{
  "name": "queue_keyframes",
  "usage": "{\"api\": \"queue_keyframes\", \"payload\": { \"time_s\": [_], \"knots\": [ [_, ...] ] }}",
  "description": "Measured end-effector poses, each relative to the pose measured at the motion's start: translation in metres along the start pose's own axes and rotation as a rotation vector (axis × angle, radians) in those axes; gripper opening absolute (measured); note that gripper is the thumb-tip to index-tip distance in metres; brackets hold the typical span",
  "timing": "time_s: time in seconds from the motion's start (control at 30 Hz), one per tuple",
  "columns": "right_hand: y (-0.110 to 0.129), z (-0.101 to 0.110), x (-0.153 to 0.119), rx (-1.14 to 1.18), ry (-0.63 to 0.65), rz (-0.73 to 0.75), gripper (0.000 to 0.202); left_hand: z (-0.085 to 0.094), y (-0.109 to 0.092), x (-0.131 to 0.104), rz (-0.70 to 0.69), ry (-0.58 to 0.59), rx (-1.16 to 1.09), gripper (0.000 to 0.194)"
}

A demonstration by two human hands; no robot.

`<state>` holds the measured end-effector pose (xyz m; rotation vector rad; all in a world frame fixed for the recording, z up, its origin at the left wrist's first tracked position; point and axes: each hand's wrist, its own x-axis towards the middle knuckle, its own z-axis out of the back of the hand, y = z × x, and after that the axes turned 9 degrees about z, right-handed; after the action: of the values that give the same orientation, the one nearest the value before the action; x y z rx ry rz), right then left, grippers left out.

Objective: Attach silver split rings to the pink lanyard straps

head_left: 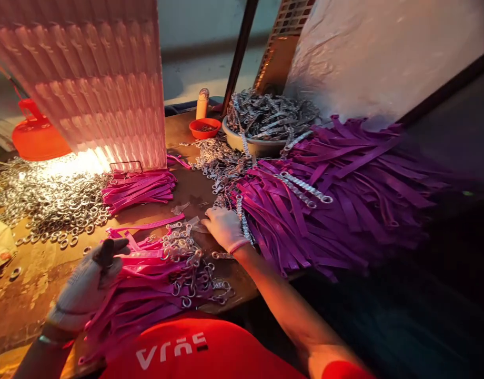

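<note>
Left hand (90,281), gloved with dark fingertips, was at the left side of the near strap bundle (147,305); fingers part-curled, can't tell if they pinched anything. Right hand (225,229), white glove, was at the near end of the loose chain heap (216,160), fingers bent down; grip hidden, can't tell. Near bundle: pink-purple straps with metal chain and ring ends on the right, lying on the bench (32,305) between person and hands. Smaller strap stack (141,189) beyond it, ring pile (60,202) far left under the red lamp (40,137). Big purple strap pile (336,205) on the right, chain-filled basin (242,141) behind.
</note>
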<state>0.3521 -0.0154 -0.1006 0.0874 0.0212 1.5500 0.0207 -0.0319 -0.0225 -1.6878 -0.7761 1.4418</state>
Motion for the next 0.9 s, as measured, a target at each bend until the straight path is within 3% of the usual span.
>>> {"api": "queue_keyframes", "payload": {
  "time_s": [0.1, 0.17, 0.27, 0.37, 0.47, 0.53, 0.67, 0.8, 0.9],
  "knots": [
    [-0.005, -0.019, 0.018, -0.065, 0.047, -0.033, 0.023, -0.026, -0.004, 0.001, 0.177, 0.214, -0.231, 0.049],
    [-0.005, -0.025, 0.021, -0.08, 0.059, -0.031, 0.025, -0.034, -0.006, 0.001, 0.218, 0.305, -0.315, 0.046],
    [-0.01, -0.025, 0.014, -0.087, 0.062, -0.008, 0.025, -0.036, -0.002, -0.005, 0.13, 0.263, -0.226, 0.044],
    [-0.011, -0.017, -0.001, -0.008, -0.077, 0.02, 0.031, -0.035, 0.007, -0.011, -0.004, 0.17, -0.119, 0.043],
    [0.001, -0.004, -0.02, 0.308, -0.326, 0.1, 0.026, -0.035, 0.016, -0.012, -0.083, 0.081, 0.007, 0.03],
    [0.018, 0.008, -0.033, 0.587, -0.395, 0.181, 0.02, -0.037, 0.021, -0.01, -0.094, 0.054, 0.087, 0.028],
    [0.059, 0.036, -0.057, 0.985, -0.28, 0.368, 0.018, -0.045, 0.026, -0.011, -0.197, -0.025, 0.208, 0.024],
    [0.094, 0.054, -0.069, 1.071, -0.18, 0.476, 0.027, -0.052, 0.025, -0.021, -0.448, -0.058, 0.418, 0.027],
    [0.11, 0.054, -0.071, 1.142, -0.225, 0.453, 0.036, -0.056, 0.024, -0.029, -0.482, -0.001, 0.428, 0.033]
  ]
}}
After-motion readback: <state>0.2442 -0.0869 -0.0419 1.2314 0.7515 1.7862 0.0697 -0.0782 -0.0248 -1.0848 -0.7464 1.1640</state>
